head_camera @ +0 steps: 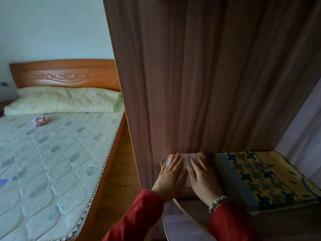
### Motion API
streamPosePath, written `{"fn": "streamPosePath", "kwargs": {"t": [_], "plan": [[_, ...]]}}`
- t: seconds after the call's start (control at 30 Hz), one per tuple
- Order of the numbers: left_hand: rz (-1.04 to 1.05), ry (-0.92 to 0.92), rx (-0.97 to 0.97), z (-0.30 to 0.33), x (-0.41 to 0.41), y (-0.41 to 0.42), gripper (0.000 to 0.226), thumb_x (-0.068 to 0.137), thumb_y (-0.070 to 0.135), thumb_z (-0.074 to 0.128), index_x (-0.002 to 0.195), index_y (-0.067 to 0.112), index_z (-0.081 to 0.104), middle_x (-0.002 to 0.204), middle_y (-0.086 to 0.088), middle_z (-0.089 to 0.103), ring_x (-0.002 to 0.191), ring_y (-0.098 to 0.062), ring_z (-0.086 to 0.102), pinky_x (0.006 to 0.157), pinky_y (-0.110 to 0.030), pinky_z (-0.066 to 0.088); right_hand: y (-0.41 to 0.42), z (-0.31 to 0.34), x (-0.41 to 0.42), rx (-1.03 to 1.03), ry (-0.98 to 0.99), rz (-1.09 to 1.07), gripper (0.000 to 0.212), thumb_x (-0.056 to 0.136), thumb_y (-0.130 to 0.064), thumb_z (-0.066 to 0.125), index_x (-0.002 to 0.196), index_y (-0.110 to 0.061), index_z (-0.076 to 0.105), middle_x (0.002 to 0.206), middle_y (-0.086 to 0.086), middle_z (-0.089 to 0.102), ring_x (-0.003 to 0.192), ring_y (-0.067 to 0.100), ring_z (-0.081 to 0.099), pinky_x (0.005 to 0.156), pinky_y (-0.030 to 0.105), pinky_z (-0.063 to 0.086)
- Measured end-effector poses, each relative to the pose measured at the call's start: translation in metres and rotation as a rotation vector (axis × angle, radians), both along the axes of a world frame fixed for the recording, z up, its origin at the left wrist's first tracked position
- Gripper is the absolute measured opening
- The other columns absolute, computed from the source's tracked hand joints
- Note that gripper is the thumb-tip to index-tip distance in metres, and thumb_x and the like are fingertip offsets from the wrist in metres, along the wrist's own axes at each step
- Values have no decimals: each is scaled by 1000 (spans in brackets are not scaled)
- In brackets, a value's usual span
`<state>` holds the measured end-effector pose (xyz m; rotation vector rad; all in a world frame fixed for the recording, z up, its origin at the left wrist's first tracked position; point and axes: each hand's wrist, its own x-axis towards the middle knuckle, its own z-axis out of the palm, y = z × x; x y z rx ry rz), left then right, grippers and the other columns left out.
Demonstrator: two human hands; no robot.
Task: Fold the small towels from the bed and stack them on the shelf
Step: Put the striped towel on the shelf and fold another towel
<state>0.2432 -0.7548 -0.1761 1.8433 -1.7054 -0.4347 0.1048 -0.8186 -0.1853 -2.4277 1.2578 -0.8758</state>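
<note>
On the shelf (187, 203), against the hanging curtain (199, 84), lies a folded pink-and-white towel (186, 160), and both hands rest flat on top of it. Left hand (171, 178) and right hand (202, 178) lie side by side, fingers straight and spread, pressing down rather than gripping; the right wrist wears a bead bracelet (218, 202). Just right of the towel, touching or nearly so, sits a yellow-and-blue patterned cloth (264, 180) that fills the rest of the shelf. Left of the towel, beyond the curtain's edge, stands the bed (52, 153) with a pillow (64, 100) at its headboard (64, 73). Another small towel (40, 121) lies crumpled on the mattress near the pillow, well apart from the shelf.
</note>
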Motion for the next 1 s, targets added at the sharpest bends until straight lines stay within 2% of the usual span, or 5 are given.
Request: {"fn": "streamPosePath", "kwargs": {"t": [0.17,0.27,0.4,0.73,1.0], "plan": [[258,720,-194,68,6,55,39,99,43,49,136,30,54,144,13,51,134,1,43,110,-19,36,29,72,9,424,-644,151,14,88,-39,64,97,-37,74,117,-2,70,117,19,63,103,37,46],[342,1249,-366,101,32,109,54,81,47,61,128,20,62,126,-2,68,120,-15,62,101,-30,45,53,117,38,1266,-1097,423,51,50,-45,91,95,-22,80,113,5,74,110,23,68,96,41,50],[474,1676,-654,128,71,192,48,86,32,48,127,9,61,125,-16,67,111,-29,67,101,-44,45,97,141,100,1640,-1200,714,75,29,-38,100,97,-17,80,122,11,69,109,27,68,88,48,55],[745,1706,-1223,136,179,398,50,84,35,52,124,9,68,129,-14,65,116,-30,64,108,-43,38,278,149,282,1945,-875,834,35,87,-41,59,109,-20,76,122,9,70,108,27,69,94,47,52],[884,1445,-1510,144,255,561,50,89,36,49,131,11,59,129,-13,65,110,-27,68,105,-42,42,433,145,414,2072,-695,990,31,90,-38,55,105,-22,77,125,7,69,115,27,65,102,50,48]]}}
